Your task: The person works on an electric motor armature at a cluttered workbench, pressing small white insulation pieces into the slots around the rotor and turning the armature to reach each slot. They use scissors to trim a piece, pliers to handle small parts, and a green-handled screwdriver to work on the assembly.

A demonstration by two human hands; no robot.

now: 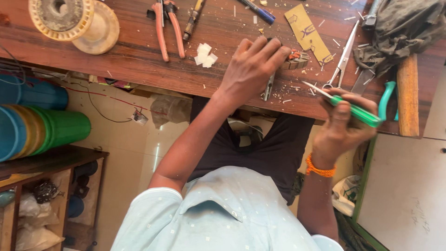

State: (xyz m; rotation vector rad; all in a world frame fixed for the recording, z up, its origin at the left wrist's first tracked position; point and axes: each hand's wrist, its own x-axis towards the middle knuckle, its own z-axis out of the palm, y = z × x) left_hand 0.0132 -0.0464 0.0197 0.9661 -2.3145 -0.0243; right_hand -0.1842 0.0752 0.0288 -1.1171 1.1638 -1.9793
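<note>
My left hand presses down on the wooden workbench, fingers curled over a small coil-wound part with orange and dark wires. A thin metal piece sticks out below the palm. My right hand, with an orange thread band at the wrist, grips a green-handled screwdriver. Its metal shaft points left toward the left hand, a short gap away from it. Wood or insulation chips lie scattered around both hands.
Red-handled pliers, a blue pen, a yellow card strip, scissors, white scraps, a wooden hammer handle, a dark cloth and a wire spool lie on the bench. Stacked plastic tubs sit at the left.
</note>
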